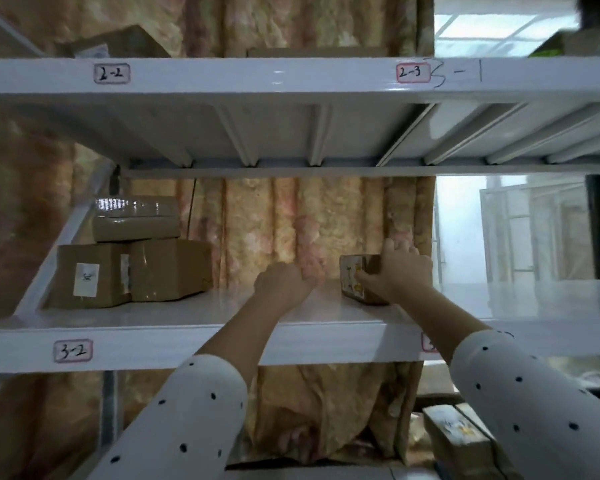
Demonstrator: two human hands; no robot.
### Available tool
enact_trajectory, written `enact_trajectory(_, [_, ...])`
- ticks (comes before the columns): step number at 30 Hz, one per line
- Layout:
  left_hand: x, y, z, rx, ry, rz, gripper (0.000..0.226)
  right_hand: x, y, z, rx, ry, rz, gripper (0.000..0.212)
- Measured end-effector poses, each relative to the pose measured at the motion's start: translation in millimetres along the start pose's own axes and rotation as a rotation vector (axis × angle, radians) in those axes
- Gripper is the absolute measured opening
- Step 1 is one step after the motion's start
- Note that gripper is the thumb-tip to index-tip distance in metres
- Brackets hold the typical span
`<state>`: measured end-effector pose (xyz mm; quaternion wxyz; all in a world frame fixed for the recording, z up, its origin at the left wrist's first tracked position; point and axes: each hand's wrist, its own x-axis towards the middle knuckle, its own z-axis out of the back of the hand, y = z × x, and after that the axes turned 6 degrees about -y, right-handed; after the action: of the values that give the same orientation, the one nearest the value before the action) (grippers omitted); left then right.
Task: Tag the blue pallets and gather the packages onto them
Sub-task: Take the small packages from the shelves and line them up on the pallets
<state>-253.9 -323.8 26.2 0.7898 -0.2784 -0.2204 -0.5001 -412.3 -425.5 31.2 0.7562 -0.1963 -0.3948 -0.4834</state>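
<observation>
White shelf, brown cardboard packages, white sleeves with black dots, and a floral orange-pink curtain.

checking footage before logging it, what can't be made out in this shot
- Red-edged label, head view: mostly hidden by the right forearm.
- Small box: right hand covers its right part; label print blurred.
- Left hand: fingers blur into the curtain.
- Blue pallets: none in view.

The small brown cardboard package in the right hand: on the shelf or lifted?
On the shelf: the small brown cardboard package rests on the white shelf.
</observation>
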Motion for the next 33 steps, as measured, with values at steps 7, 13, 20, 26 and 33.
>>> enact_trajectory(7, [19.1, 11.7, -8.5, -0.009, 0.047, -0.145, 0.044, 4.6, 23.0, -3.0, 0.024, -0.039, -0.116, 0.079])
enact_trajectory(13, [43.4, 23.3, -7.1, -0.132, 0.036, -0.170, 0.067, 35.0, 31.3, -10.8, 0.416, -0.105, -0.218, 0.055])
enact_trajectory(20, [76.3, 49.1, -14.1, -0.024, 0.088, -0.367, 0.131, 65.0, 38.2, -22.1, 0.917, 0.035, -0.188, 0.043])
enact_trajectory(26, [87.0, 47.3, -23.2, 0.013, -0.004, -0.410, 0.138, 75.8, 53.9, -42.8, 1.177, 0.134, -0.222, 0.028])
enact_trajectory(33, [81.4, 46.9, -26.1, 0.085, -0.156, -0.412, 0.113, 74.7, 52.6, -53.4, 1.236, 0.160, -0.218, 0.026])
